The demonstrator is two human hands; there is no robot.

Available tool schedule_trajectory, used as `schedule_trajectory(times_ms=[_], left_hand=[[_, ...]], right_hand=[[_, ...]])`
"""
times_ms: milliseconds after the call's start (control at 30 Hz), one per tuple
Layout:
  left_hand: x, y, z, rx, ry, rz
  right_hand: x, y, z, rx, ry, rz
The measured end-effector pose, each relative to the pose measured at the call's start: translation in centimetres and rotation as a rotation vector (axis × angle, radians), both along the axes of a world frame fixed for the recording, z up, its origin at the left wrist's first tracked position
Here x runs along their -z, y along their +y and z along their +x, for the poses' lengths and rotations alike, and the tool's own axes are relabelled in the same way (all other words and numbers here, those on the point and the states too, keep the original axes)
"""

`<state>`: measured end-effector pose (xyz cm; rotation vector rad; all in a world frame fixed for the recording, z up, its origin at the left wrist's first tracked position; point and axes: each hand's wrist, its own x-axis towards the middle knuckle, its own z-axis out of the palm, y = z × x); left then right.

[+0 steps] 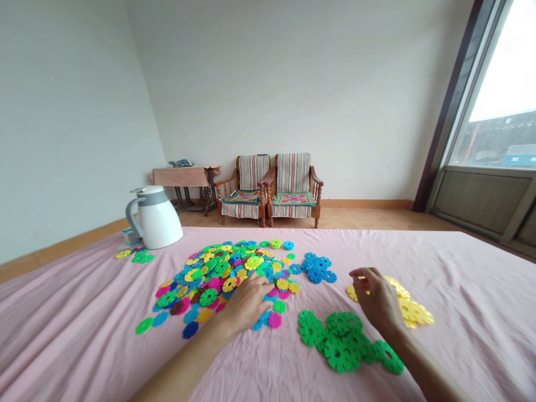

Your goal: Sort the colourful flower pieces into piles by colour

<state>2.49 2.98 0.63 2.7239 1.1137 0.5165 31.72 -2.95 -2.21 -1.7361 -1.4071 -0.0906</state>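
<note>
Discs (221,273) look light and stiff, best pinched by notched rims. Whether left hand (250,297) or right hand (378,296) grips any, I cannot tell.

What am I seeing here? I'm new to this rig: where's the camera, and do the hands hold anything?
No machine: this is one person's left hand and right hand, bare, seen by a camera worn on the head. On the pink cloth lie mixed discs, by the left hand, and separate blue discs, green discs and yellow discs. The right hand is by the yellow ones. A jug stands at left. Whether either hand holds a disc, I can't tell.
</note>
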Motion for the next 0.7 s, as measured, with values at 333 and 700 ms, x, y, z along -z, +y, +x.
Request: schedule_trajectory(times_ms=[333,700], left_hand=[[1.3,0.5,0.2,-0.140,-0.114,0.096],[0.2,0.6,-1.3,-0.179,-0.536,-0.376]], right_hand=[[0.5,0.3,0.0,-0.047,-0.006,-0.027],[0.4,0.3,-0.4,-0.076,-0.030,-0.030]])
